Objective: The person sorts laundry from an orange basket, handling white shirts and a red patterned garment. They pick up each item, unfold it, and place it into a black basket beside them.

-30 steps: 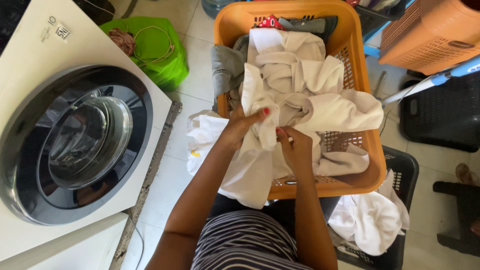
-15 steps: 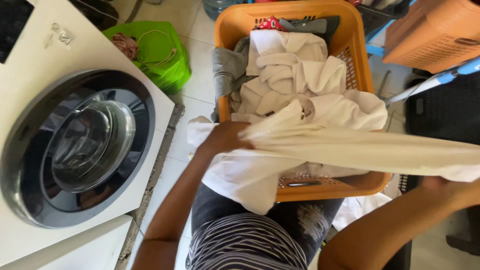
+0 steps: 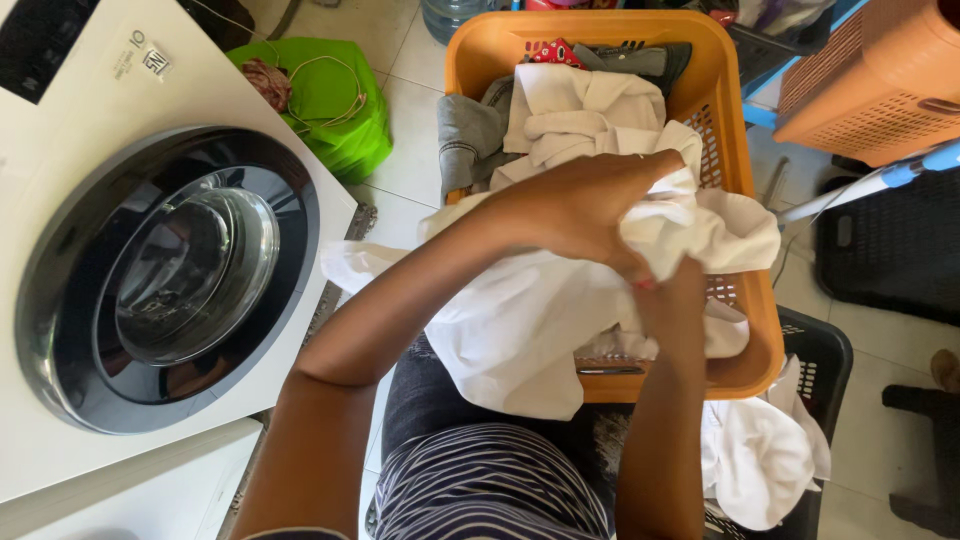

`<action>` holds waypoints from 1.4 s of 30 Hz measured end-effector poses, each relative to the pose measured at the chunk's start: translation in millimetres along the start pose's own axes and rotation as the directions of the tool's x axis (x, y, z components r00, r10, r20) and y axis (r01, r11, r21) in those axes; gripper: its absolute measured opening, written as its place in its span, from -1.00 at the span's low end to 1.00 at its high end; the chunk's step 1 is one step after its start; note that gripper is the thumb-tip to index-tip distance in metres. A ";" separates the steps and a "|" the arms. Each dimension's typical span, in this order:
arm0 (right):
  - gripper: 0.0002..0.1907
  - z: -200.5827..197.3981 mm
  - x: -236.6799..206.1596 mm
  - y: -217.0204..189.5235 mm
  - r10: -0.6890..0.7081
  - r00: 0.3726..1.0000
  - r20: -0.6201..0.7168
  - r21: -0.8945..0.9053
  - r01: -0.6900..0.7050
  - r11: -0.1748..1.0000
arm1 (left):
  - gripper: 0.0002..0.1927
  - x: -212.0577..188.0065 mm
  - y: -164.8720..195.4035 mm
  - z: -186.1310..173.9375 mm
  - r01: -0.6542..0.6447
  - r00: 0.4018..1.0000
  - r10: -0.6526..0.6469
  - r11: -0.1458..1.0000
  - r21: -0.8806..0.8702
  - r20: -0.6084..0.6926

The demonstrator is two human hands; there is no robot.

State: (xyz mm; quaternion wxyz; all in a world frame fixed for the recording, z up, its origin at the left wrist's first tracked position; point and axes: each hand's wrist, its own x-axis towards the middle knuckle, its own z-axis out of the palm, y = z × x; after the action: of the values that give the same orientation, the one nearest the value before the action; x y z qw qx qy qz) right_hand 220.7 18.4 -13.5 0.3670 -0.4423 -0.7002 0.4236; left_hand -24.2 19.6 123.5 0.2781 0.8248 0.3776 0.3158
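Observation:
My left hand [image 3: 585, 205] and my right hand [image 3: 672, 298] meet over the front of an orange laundry basket [image 3: 735, 150] and both grip the same white cloth [image 3: 520, 320]. The cloth is bunched between my hands and its loose part hangs down over the basket's near rim onto my lap. More white clothes [image 3: 580, 110], a grey garment [image 3: 465, 130] and a red patterned piece [image 3: 558, 50] lie in the basket behind my hands.
A white front-loading washing machine [image 3: 60, 230] with its round dark door [image 3: 165, 280] shut stands at my left. A green bag [image 3: 330, 100] lies on the tiled floor. A black crate [image 3: 815, 350] holds white laundry [image 3: 760, 460]. Another orange basket [image 3: 870, 90] is at the right.
The cloth was stretched wide, my right arm far out to the right. Now my hands have come together over the basket and the cloth is gathered between them.

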 end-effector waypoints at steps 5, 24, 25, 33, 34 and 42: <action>-0.92 -63.6 2.4 -39.3 -0.348 0.851 -0.393 -0.050 0.359 0.932 | -0.54 -5.1 -11.2 -19.0 0.460 0.888 -0.410 0.772 0.440 -0.209; -0.69 -60.3 18.0 -116.4 -0.590 0.619 -0.519 -0.019 0.681 0.732 | -0.74 -0.5 -49.0 23.0 0.117 0.875 -0.424 0.654 -0.747 -0.234; -0.67 -31.5 14.5 -112.0 -0.555 0.629 -0.544 0.213 0.743 0.634 | -0.75 -1.2 -55.7 35.0 0.078 0.871 -0.436 0.577 -0.813 -0.226; -0.91 41.6 21.2 -39.7 0.008 0.973 0.230 -0.649 0.148 0.746 | -0.76 -24.9 -55.0 82.5 -0.215 0.825 -0.475 0.240 -0.947 -0.307; -0.89 36.4 23.3 -36.0 0.013 0.974 0.225 -0.559 0.118 0.821 | -0.71 -28.0 -50.1 82.8 -0.220 0.815 -0.467 0.297 -0.929 -0.342; -0.59 18.4 7.7 -65.6 0.020 1.000 0.021 -0.469 -0.008 0.883 | -0.56 -47.5 -54.5 102.7 0.365 0.806 -0.506 0.833 -0.415 -0.308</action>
State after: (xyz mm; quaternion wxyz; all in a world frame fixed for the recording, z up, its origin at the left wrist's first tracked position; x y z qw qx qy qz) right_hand 181.5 4.2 40.9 0.2373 -0.5175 -0.7831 0.2502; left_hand 2.0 -10.4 4.4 0.3960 0.5702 0.5489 0.4655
